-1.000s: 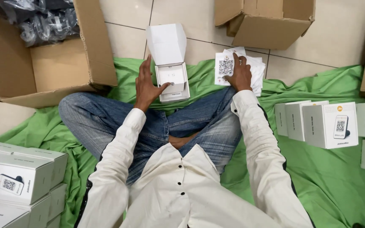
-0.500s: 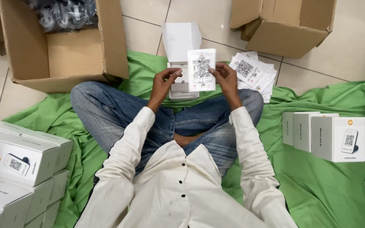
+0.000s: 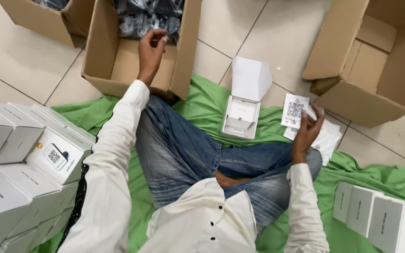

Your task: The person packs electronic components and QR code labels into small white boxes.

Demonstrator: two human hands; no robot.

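I sit cross-legged on a green cloth [image 3: 202, 105]. My left hand [image 3: 151, 51] reaches into a cardboard box [image 3: 106, 61] at the upper left, fingers apart just below dark plastic-wrapped items [image 3: 146, 16]. My right hand [image 3: 308, 129] holds a white card with a square code pattern [image 3: 295, 110] above a small pile of similar cards [image 3: 326, 138]. Between my hands, an open white box [image 3: 242, 117] with its lid standing up rests on the cloth in front of my knees.
A stack of closed white boxes [image 3: 22, 173] stands at my left. More white boxes [image 3: 380, 220] lie at the lower right. A large empty cardboard box [image 3: 371, 61] sits at the upper right, another [image 3: 38, 14] at the top left, on a tiled floor.
My left hand let go of the card and moved up left into the cardboard box. My right hand carried the card to the right, above the pile.
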